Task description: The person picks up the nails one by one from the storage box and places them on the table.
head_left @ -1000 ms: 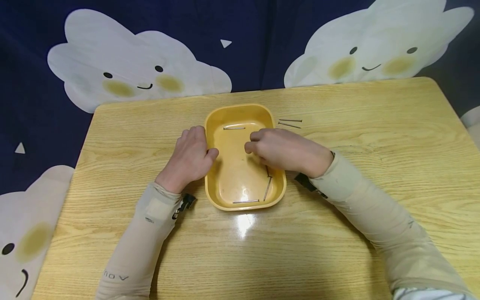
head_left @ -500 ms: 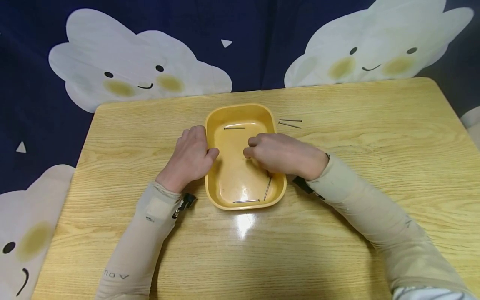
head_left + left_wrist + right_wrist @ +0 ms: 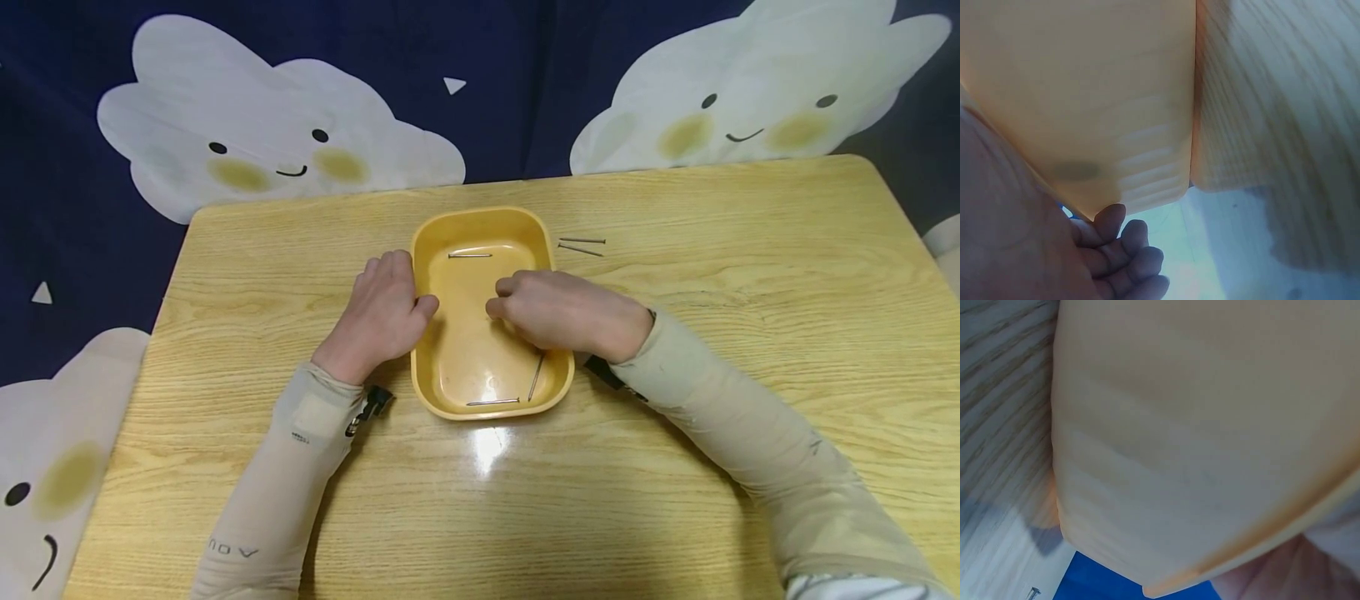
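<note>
A yellow plastic tray stands on the wooden table. My left hand grips its left wall, thumb over the rim and the other fingers outside; the left wrist view shows those fingers bent beside the wall. My right hand reaches over the right rim into the tray, fingers curled downward. Its fingertips are hidden, so I cannot tell whether it holds a nail. Inside the tray lie a nail at the far end, another nail at the near end and a slanted nail along the right side.
On the table right of the tray's far end lie two nails side by side. A dark blue cloth printed with white clouds hangs behind the table. The right wrist view is mostly filled by the tray's outer wall.
My right hand has come slightly nearer to me inside the tray, and its fingers now cover the nail that showed partly beneath it. My left hand stays at the rim.
</note>
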Available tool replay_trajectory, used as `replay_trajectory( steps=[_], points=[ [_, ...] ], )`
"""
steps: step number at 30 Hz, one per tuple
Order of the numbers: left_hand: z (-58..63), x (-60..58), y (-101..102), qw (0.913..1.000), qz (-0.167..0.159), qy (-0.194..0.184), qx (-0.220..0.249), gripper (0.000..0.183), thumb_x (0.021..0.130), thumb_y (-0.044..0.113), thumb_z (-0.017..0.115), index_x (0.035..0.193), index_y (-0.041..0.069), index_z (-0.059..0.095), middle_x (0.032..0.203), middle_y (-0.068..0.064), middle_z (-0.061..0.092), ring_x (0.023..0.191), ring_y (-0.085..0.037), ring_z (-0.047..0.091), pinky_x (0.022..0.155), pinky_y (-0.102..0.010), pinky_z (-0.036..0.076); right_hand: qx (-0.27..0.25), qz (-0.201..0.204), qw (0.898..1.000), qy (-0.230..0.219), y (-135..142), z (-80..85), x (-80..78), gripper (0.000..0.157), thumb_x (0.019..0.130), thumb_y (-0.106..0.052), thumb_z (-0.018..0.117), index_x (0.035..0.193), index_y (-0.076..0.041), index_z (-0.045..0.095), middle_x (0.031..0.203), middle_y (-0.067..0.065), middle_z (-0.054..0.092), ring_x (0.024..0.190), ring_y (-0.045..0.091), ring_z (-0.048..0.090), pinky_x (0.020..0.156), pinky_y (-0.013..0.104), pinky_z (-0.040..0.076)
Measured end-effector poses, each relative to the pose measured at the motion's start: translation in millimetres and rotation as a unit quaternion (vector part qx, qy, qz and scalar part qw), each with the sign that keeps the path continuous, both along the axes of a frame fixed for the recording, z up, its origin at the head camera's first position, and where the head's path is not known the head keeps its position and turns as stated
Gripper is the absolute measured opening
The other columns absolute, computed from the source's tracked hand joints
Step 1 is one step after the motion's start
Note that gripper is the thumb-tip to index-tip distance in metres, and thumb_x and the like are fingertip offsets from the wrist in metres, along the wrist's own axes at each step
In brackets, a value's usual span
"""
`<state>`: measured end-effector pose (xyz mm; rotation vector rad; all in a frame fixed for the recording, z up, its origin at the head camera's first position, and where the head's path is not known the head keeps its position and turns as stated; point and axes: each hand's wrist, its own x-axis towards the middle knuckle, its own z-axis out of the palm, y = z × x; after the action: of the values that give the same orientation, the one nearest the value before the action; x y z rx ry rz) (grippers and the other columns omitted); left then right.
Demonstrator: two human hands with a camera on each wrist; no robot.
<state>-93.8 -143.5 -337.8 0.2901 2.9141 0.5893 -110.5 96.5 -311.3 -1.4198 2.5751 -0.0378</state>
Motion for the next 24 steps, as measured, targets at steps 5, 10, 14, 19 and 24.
replay_trajectory(
  steps=[5,10,14,19,24],
  points=[
    [-0.2,-0.3,-0.7,1.0,0.002,0.004,0.005,0.032,0.095,0.027,0.05,0.108,-0.002,0.047,0.099,-0.016,0.046,0.096,-0.036,0.041,0.087,-0.045,0.037,-0.007,0.003,1.0,0.001,-0.3,-1.9,0.0,0.014,0.101,-0.007,0.058,0.104,-0.009,0.071,0.091,0.008,0.062,0.083,0.025,0.061,0.074,0.037,0.056],
    [-0.4,-0.5,-1.3,0.9999,0.004,0.007,0.009,0.031,0.094,0.027,0.051,0.107,-0.002,0.047,0.098,-0.016,0.047,0.095,-0.036,0.042,0.086,-0.045,0.037,-0.007,0.003,1.0,0.004,-1.2,-2.5,-0.4,0.012,0.099,-0.006,0.059,0.103,-0.008,0.071,0.09,0.008,0.061,0.083,0.026,0.061,0.074,0.037,0.056],
    [0.1,-0.8,-1.5,1.0,0.003,0.005,0.006,0.031,0.094,0.027,0.05,0.107,-0.001,0.047,0.097,-0.016,0.046,0.094,-0.035,0.041,0.086,-0.044,0.036,-0.005,0.009,1.0,0.011,-1.8,-2.4,-0.4,0.012,0.098,-0.005,0.059,0.102,-0.008,0.071,0.09,0.008,0.061,0.082,0.026,0.061,0.073,0.037,0.055],
    [0.6,-1.0,-1.2,1.0,0.001,0.001,0.001,0.032,0.095,0.027,0.05,0.108,-0.001,0.046,0.098,-0.015,0.045,0.095,-0.035,0.041,0.087,-0.044,0.036,-0.005,0.018,1.0,0.022,-2.6,-2.6,-0.1,0.012,0.099,-0.006,0.059,0.103,-0.009,0.071,0.091,0.008,0.062,0.083,0.025,0.061,0.074,0.036,0.055],
    [0.9,-0.7,-1.0,1.0,0.0,-0.001,-0.002,0.032,0.096,0.028,0.05,0.109,-0.001,0.046,0.099,-0.015,0.045,0.096,-0.035,0.041,0.088,-0.045,0.037,-0.007,0.031,0.999,0.037,-4.7,-3.3,0.5,0.013,0.1,-0.007,0.06,0.105,-0.008,0.071,0.092,0.008,0.064,0.084,0.026,0.063,0.075,0.036,0.055]
  ],
)
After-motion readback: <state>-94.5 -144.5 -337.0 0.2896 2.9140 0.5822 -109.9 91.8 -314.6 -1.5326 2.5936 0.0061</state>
